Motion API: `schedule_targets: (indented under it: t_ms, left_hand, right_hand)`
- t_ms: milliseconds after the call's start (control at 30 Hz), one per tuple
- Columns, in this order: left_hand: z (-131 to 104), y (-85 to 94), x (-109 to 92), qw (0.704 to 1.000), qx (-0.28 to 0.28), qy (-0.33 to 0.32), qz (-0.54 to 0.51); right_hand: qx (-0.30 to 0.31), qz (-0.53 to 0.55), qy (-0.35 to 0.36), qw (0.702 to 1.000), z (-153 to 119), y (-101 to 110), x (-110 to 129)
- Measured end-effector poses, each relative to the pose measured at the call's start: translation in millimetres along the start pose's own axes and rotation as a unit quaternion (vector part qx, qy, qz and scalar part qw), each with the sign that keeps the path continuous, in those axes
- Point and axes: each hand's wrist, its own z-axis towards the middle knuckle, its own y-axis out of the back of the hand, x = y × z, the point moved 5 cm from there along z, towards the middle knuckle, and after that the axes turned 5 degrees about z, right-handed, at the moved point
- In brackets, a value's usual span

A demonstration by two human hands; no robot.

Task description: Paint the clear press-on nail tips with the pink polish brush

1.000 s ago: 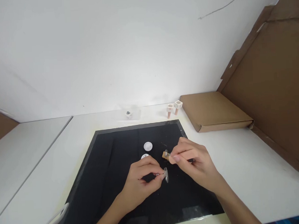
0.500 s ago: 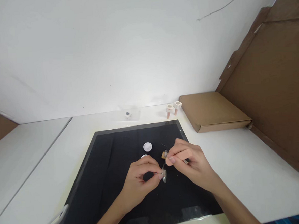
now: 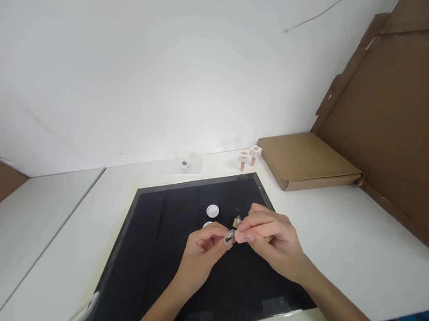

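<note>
My left hand (image 3: pixel 204 248) pinches a small shiny, grey and clear piece (image 3: pixel 230 235) between thumb and fingertips. Its exact kind is too small to tell. Right beside it, my right hand (image 3: pixel 273 232) is closed, its fingertips meeting that piece. Smooth peach-coloured finger covers (image 3: pixel 240 236) seem to sit on my right fingertips. Whatever my right fingers grip is hidden. Just behind them, a small tan block (image 3: pixel 236 222) with a clear bit on it shows partly. A white round dish (image 3: pixel 212 211) lies beyond my hands, and another white rim (image 3: pixel 208 224) peeks out behind my left hand.
A black mat (image 3: pixel 177 201) covers the table under my hands. Two pale stands with pinkish stems (image 3: pixel 244 157) are at the back, left of a flat cardboard box (image 3: pixel 311 159). A clear tray (image 3: pixel 196 165) holds a small item. A white loop-shaped handle (image 3: pixel 80 314) juts in at lower left.
My hands have come closer together. The shiny piece has been raised and turned, and my right fingertips have come down to it. A thin dark tip seen at them before is now hidden.
</note>
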Motion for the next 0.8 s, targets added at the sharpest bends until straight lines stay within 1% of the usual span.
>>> schedule_targets:
  t_ms: [200, 333, 433, 667, 733, 800]
  left_hand:
    - [-0.3, 0.5, 2.1, 1.0, -0.001, -0.001, -0.024]
    - [-0.3, 1.1, 3.5, 0.999, -0.007, 0.008, -0.036]
    - [-0.7, 1.0, 3.5, 0.999, -0.005, 0.014, -0.044]
    - [-0.8, 1.2, 4.6, 0.998, 0.0, 0.023, -0.054]
    - [-0.7, 1.8, 5.8, 0.998, -0.003, 0.032, -0.052]
    - [-0.5, 2.8, 7.0, 0.998, -0.008, 0.039, -0.048]
  right_hand:
    - [0.025, -0.044, 0.002, 0.999, 1.8, -1.4, 2.3]
    - [0.034, -0.074, 0.018, 0.997, 3.7, -1.9, 5.2]
    - [0.029, -0.091, 0.027, 0.995, 5.1, -0.6, 7.2]
    - [0.022, -0.121, 0.019, 0.992, 6.6, 2.0, 7.1]
    - [0.008, -0.123, 0.031, 0.992, 6.2, 2.9, 7.5]
    - [-0.015, -0.097, 0.048, 0.994, 5.1, 4.3, 8.3]
